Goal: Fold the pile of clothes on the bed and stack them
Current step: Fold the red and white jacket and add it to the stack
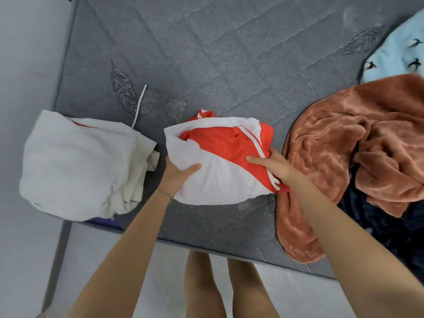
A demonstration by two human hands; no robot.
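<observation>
A folded red and white garment (220, 157) is held just above the grey quilted bed (206, 65), near its front edge. My left hand (177, 174) grips its white left side with the thumb on top. My right hand (273, 166) grips its red right side by the white stripes. A cream-white folded garment (80, 166) lies to the left at the bed's corner, with something purple showing under it. The unfolded pile sits at the right: a rust-brown fleece piece (344, 152), a dark navy garment (390, 226) beneath it, and a light blue bird-print cloth (397, 56) behind.
A thin white cord (140, 104) lies on the bed behind the cream garment. A pale wall runs along the left side. My bare legs (220, 288) stand on the light floor against the bed's front edge.
</observation>
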